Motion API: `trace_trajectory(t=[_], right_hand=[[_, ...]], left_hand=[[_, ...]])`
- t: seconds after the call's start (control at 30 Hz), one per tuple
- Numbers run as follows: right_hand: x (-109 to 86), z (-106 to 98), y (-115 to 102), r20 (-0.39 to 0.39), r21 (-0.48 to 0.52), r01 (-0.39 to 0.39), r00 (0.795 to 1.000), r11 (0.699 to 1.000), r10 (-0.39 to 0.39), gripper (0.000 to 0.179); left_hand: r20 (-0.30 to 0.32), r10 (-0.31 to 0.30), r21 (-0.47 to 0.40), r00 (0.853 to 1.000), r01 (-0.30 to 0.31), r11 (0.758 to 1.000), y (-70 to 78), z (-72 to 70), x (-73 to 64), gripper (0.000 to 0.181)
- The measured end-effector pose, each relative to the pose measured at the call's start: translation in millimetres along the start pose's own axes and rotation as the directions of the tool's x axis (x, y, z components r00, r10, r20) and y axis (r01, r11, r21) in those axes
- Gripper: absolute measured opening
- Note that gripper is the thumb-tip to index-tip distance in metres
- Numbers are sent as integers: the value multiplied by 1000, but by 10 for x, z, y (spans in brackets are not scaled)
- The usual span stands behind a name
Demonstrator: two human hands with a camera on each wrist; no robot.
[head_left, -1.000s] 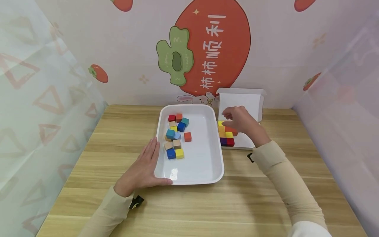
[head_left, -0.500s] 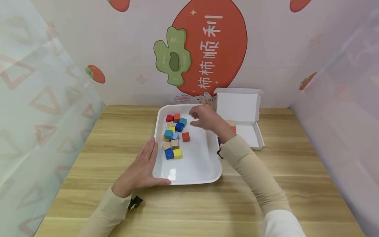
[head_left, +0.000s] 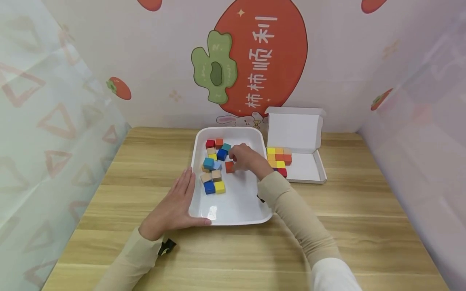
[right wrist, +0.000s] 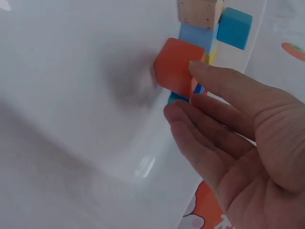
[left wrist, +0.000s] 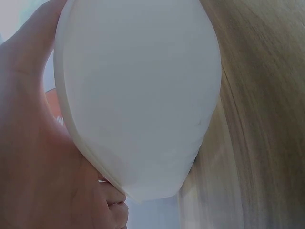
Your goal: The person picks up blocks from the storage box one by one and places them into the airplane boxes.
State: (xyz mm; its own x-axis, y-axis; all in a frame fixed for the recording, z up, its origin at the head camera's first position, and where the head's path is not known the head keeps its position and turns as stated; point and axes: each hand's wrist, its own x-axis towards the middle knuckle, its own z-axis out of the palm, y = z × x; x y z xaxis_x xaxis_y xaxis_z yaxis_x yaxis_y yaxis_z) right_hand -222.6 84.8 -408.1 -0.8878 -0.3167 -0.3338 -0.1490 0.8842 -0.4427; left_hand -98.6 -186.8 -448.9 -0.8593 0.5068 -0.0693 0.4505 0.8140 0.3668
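My left hand (head_left: 174,204) lies along the near-left corner of the white tray (head_left: 247,202), fingers straight against its left side and thumb on the near rim. In the left wrist view that hand (left wrist: 43,143) touches the rim beside the tray's outer wall (left wrist: 143,95). Over the tray, my right hand (head_left: 245,157) pinches an orange-red cube (head_left: 229,167) between thumb and fingers. From the right wrist, the thumb overlaps this cube (right wrist: 178,67) and the index finger is close behind it. Several coloured and plain wooden cubes (head_left: 216,175) lie in the tray's left half.
Right of the tray, a white cardboard box (head_left: 306,165) stands with its lid (head_left: 293,131) up against the wall. Rows of yellow, orange, red and other cubes (head_left: 279,157) fill its left part. Behind the table (head_left: 153,145) hangs a printed cloth (head_left: 156,60).
My right hand has moved left from above the cardboard box into the tray, then down to the orange-red cube. The left hand has stayed at the tray's corner.
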Motion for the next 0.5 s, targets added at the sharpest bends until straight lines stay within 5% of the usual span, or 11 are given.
trace_trajectory(t=[0.27,0.5], right_hand=[[43,90,57,-12,-2,32,999,999,-32,37],[4,-51,-7,-32,-13,76,997,997,-76,36]], left_hand=[[6,-4,9,1000,4,1000,1,-8,13,146],[0,-7,8,1000,7,1000,-2,-7,11,146]])
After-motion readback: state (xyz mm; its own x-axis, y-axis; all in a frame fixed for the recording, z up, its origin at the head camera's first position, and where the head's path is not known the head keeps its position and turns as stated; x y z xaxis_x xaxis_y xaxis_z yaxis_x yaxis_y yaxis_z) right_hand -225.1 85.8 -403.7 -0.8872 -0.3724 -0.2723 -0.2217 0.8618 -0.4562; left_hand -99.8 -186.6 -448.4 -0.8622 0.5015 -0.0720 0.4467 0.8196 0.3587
